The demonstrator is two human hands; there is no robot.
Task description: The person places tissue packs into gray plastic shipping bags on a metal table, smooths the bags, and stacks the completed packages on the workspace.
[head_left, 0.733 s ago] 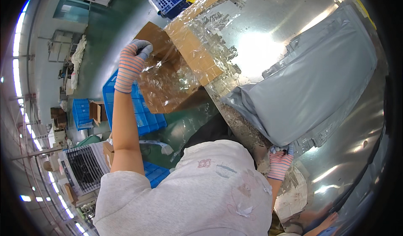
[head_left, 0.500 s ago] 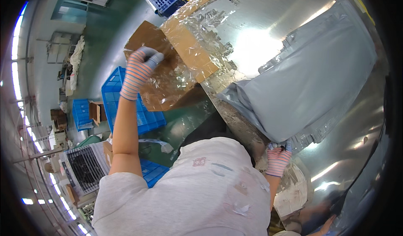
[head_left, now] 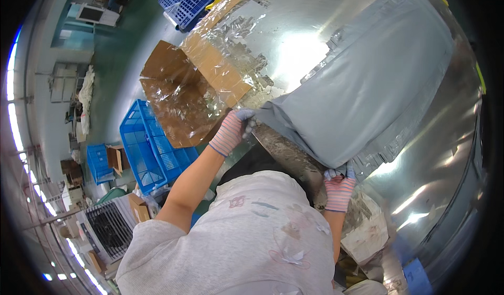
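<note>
While the large grey plastic bag [head_left: 362, 79] lies flat on the shiny metal table [head_left: 441, 190], its near corners are pinched shut by the left hand [head_left: 233, 130] and right hand [head_left: 338, 185] in striped gloves. Slippage is judged likely, the film being slick, and the plastic-wrapped brown cardboard sheet [head_left: 186, 98] beside it could be dragged.

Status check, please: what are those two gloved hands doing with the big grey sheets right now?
Left hand grips the near-left corner of the grey sheet stack. Right hand pinches its near edge. Stack lies flat on metal table. Cardboard under clear film lies alongside, apart.
</note>
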